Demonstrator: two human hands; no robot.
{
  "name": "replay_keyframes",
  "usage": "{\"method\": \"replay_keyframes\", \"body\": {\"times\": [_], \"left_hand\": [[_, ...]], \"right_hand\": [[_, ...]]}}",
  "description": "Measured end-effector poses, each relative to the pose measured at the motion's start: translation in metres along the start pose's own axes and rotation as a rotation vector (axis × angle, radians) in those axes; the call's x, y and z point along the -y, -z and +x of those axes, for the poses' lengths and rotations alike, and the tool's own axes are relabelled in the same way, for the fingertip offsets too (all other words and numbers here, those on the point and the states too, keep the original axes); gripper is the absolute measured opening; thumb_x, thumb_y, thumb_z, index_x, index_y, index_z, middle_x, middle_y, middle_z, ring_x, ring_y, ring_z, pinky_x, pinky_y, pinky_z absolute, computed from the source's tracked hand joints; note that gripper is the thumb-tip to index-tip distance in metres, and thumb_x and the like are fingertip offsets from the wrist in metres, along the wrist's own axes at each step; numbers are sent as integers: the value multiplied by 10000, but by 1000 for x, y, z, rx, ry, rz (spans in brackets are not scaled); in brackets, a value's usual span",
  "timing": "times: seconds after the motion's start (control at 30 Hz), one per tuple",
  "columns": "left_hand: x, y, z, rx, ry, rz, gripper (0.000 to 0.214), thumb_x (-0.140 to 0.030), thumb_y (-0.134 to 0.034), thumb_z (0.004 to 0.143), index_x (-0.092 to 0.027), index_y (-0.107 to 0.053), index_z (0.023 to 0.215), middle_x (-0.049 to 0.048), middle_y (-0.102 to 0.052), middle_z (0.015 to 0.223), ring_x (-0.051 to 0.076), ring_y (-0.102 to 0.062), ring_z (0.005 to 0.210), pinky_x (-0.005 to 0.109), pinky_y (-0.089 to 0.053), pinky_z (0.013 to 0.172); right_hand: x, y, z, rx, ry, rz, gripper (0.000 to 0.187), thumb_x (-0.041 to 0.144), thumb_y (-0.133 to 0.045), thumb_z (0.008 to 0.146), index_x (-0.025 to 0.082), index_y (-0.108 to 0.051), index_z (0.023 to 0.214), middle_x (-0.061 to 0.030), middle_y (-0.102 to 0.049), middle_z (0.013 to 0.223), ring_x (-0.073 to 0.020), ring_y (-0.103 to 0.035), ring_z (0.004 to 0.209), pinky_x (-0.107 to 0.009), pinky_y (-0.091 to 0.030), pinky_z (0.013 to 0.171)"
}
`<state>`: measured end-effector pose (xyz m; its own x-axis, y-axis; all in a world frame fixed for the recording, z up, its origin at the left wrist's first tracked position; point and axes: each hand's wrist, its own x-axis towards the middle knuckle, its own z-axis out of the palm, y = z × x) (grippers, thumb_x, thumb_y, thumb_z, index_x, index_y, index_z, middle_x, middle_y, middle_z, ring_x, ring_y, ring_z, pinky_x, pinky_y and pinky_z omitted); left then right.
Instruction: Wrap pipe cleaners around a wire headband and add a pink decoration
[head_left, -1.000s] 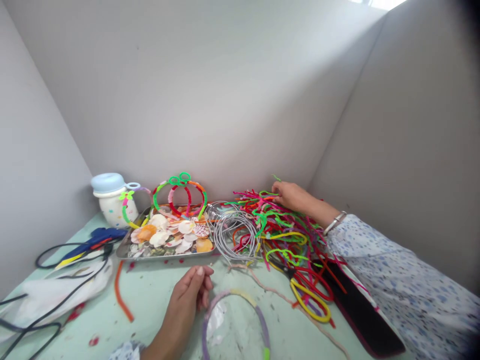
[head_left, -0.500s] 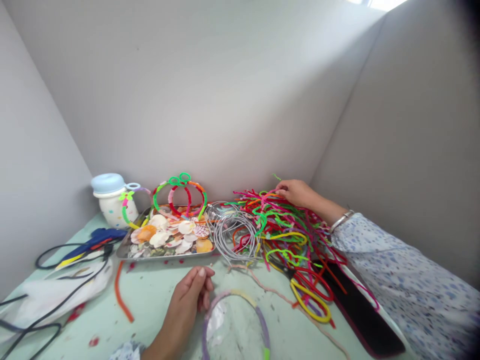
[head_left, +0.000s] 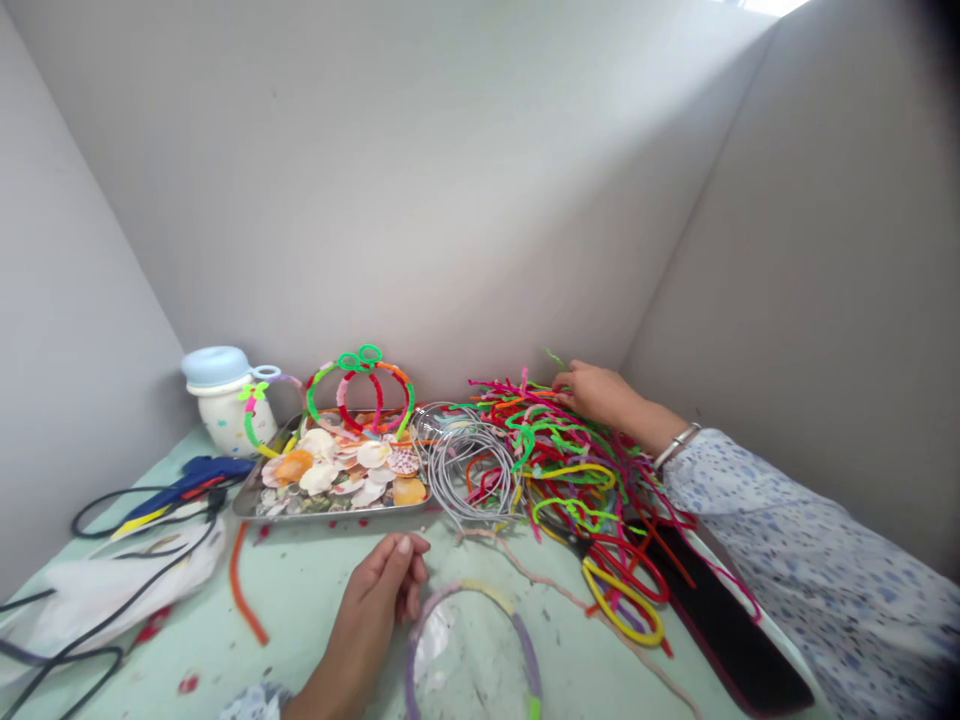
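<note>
Chenille stems (head_left: 564, 446) are lying tangled at two o'clock from the left hand (head_left: 386, 585), probably handling light, soft and bendable, and calling for a pinch at one free end. The right hand (head_left: 598, 392) is touching their far side; whether it is pinching one, I cannot tell. The left is resting half curled, hiding any hold, with a wrapped headband (head_left: 528, 652) lying at its four o'clock.

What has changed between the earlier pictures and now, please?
The right hand has moved slightly to the right at the pile of colourful strands, and some strands beside it have shifted. Whether it grips one is unclear. The left hand, the purple-and-yellow hoop, the scissors and the shell tray stayed as they were.
</note>
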<state>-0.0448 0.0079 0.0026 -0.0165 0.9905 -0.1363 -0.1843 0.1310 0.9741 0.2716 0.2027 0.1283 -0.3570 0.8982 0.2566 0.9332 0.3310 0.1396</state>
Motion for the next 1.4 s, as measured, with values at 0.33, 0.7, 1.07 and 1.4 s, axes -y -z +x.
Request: {"method": "replay_keyframes", "body": {"times": [0.33, 0.7, 1.07, 1.4], "left_hand": [[-3, -1, -2, -3, -8, 22, 361, -507, -574, 843, -151, -631, 849, -19, -558, 640, 64, -442, 450, 175, -321, 433], [3, 2, 2, 34, -9, 47, 378, -524, -538, 861, -154, -615, 873, -30, -544, 650, 65, -437, 453, 184, -310, 440], [1, 1, 2, 44, -12, 66, 404, -546, -557, 836, -146, -604, 870, -32, -539, 653, 60, -424, 454, 181, -297, 446], [-4, 1, -3, 84, -32, 54, 355, -485, -563, 861, -138, -627, 821, -27, -528, 613, 65, -427, 472, 186, -300, 469]], "right_hand": [[1, 11, 0, -120, -50, 126, 232, 284, -496, 876, 187, -702, 920, -88, -667, 999, -199, -609, 854, -255, -406, 687], [-31, 44, 13, -266, -299, 462, 115, 264, -598, 780, 185, -678, 801, -56, -691, 810, -190, -577, 753, -248, -374, 591], [-14, 61, -1, -17, -355, 1140, 129, 252, -560, 834, 178, -531, 732, -26, -613, 638, -91, -520, 486, -192, -431, 456], [101, 24, -93, 239, -92, 1103, 155, 315, -557, 828, 193, -594, 742, 19, -613, 650, -105, -512, 539, -208, -380, 506]]}}
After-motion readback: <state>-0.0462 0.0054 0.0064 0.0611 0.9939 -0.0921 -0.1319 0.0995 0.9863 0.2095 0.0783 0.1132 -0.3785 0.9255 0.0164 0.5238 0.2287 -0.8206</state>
